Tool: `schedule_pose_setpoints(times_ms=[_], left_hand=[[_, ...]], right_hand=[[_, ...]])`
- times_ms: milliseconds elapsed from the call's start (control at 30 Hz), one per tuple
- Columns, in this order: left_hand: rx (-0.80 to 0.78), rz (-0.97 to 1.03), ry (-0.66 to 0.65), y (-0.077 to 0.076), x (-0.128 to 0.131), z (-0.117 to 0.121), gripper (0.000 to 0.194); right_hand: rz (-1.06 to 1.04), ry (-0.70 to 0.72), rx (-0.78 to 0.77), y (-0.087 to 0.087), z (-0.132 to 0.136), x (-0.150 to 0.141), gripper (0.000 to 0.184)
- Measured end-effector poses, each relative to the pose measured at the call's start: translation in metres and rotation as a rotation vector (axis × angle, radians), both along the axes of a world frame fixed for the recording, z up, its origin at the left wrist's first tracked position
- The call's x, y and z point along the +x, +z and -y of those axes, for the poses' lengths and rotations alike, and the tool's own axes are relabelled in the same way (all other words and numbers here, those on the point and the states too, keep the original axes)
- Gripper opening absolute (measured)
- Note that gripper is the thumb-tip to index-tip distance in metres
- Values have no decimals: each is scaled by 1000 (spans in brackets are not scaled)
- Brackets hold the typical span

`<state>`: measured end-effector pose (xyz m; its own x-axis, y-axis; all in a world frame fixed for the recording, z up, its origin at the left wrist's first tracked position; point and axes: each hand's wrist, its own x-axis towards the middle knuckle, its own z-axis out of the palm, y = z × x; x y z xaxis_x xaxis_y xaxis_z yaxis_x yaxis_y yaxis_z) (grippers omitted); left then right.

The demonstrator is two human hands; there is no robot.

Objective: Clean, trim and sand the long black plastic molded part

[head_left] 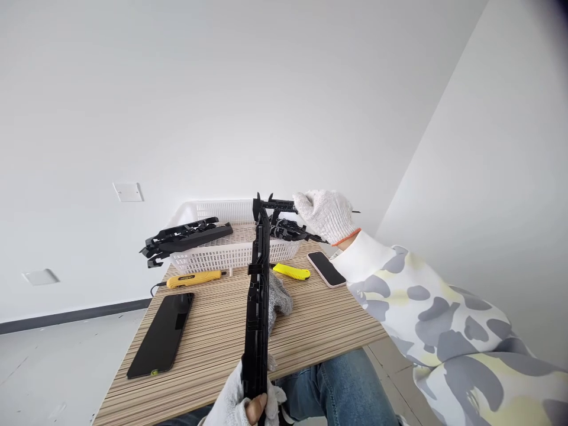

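The left hand [235,397], in a white glove with the thumb bare, is closed around the lower end of a long black part [256,307], at the near edge of the table [213,334]. This part stands up, tilted slightly, and its upper end is before the basket [213,259] at the far edge. The gloved right hand [326,214] has its fingers curled around a black caliper [280,205], whose jaws are at the part's upper end; whether they touch it, I cannot tell. Behind the part lies a grey cloth [280,299], with a yellow cutter [291,271] near it. A dark phone [163,334] lies along the left edge, a smaller phone [326,269] near the right edge.
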<state>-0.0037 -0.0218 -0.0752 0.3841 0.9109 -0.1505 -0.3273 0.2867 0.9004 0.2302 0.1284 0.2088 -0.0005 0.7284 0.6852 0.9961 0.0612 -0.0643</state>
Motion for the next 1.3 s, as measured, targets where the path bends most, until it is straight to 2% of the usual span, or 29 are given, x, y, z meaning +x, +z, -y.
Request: schedule_pose_setpoints(times_ms=[167,367,533,667,967,1300], left_hand=[[59,-36,76,5,2,2,53],[76,-115,144,5,3,4,48],[94,-146,165,3,3,4,46],[102,-160,158,2,3,4,49],[107,-211,130,-1,1,3,61],[107,-223,135,-8,-7,-3,59]], right_hand=[[27,57,99,-9,11,2,50],[85,44,-75,-24,26,2,47],[101,74,-183,-33,25,5,48],[39,70,-152,-39,25,2,45],[-10,102,-99,-39,31,0,39],[21,112,-67,-43,26,2,42]])
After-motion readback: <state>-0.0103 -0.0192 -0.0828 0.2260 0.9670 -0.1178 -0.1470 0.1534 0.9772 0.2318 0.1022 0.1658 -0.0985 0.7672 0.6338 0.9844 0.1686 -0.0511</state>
